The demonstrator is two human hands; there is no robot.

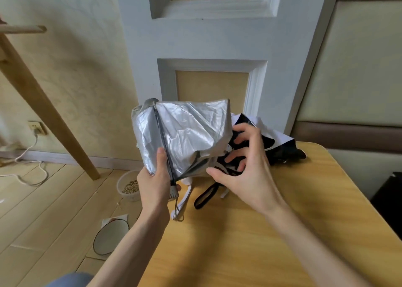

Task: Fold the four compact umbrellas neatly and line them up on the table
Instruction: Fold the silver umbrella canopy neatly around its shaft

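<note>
Floor bowl of pellets (umbrella in left hand)

Umbrellas two — silver umbrella, black-white umbrella; table one; bowl one.

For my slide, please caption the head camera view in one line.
The left hand grips a silver umbrella by the table; the right hand hovers open beside its canopy.

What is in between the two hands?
In the head view, crumpled folds of the shiny silver compact umbrella fill the gap between the left hand and right hand.
</note>
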